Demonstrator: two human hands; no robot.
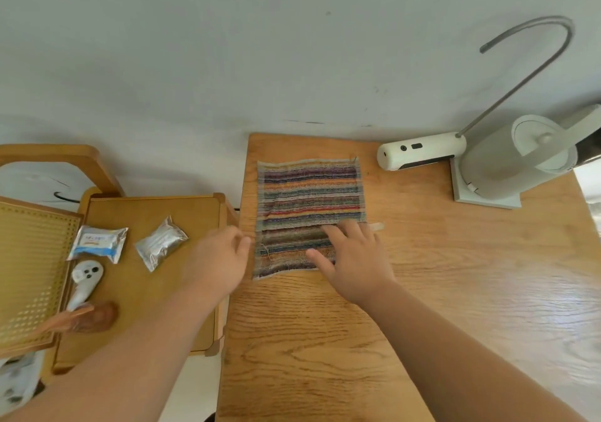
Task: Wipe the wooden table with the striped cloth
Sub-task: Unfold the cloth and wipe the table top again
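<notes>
A striped cloth (309,203) of many colours lies spread flat on the wooden table (422,291), near its far left corner. My right hand (353,259) rests on the cloth's near right part with fingers spread and straight. My left hand (221,259) hovers at the table's left edge, just beside the cloth's near left corner, fingers loosely curled and holding nothing.
A white water dispenser (507,161) with a curved spout stands at the table's far right. To the left is a lower wooden side table (195,213) with two foil packets (159,242), a white controller (85,280) and a brown object (94,317). A white wall runs behind.
</notes>
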